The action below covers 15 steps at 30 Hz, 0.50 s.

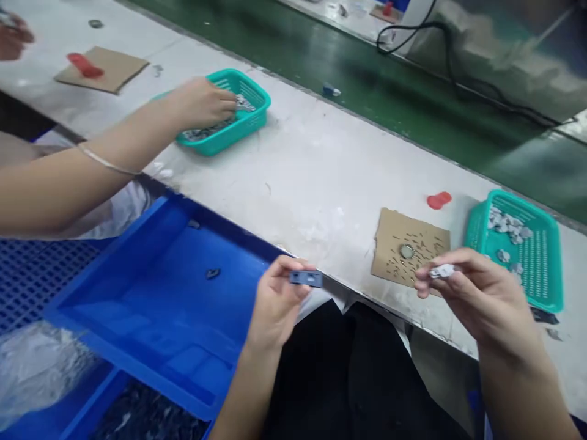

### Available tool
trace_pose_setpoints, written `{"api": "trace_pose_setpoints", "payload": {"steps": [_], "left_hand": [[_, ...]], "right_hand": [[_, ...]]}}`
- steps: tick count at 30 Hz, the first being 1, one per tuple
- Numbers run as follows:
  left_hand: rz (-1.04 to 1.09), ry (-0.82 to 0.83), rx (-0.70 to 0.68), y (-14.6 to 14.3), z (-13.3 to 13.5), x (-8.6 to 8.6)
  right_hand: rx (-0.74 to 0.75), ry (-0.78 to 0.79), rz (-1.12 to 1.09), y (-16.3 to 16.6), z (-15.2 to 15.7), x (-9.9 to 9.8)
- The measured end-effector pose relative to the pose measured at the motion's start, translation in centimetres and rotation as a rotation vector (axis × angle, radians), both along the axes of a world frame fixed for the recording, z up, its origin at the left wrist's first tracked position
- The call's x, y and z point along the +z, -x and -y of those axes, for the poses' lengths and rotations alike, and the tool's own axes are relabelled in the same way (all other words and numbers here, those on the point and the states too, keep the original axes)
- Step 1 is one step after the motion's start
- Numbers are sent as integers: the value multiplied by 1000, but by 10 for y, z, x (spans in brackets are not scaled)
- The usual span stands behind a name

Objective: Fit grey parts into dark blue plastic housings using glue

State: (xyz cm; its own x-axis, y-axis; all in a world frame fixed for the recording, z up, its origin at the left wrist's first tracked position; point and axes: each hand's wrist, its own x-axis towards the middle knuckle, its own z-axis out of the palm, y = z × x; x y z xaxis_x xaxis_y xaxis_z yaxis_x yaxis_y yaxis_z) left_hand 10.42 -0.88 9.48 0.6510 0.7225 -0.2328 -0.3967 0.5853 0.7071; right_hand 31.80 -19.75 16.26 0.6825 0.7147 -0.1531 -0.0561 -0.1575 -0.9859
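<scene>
My left hand [277,299] pinches a small dark blue-grey flat part [306,278] over my lap, just off the bench's front edge. My right hand [477,293] pinches a small silvery metal piece [443,271] near the front of a brown cardboard pad [394,235]. A round metal disc [406,251] lies on that pad. A teal basket [545,244] holding several silvery pieces [507,224] stands to the right of my right hand.
A co-worker's arm with a bracelet reaches from the left, hand [202,102] in a second teal basket [252,116]. A blue tray [151,293] sits lower left. A red item [439,200] lies by the pad. A green conveyor belt [367,73] runs behind.
</scene>
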Motion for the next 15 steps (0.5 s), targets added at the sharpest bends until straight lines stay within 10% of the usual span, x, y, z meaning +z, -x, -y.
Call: {"api": "trace_pose_setpoints", "payload": {"steps": [5,15], "left_hand": [[212,92,-330,-65,38,11],[242,-20,-318,-111,44,4]], "right_hand": [[30,-39,-149,-4,-10,-4],[36,-40,-172,-11,-4,-17]]}}
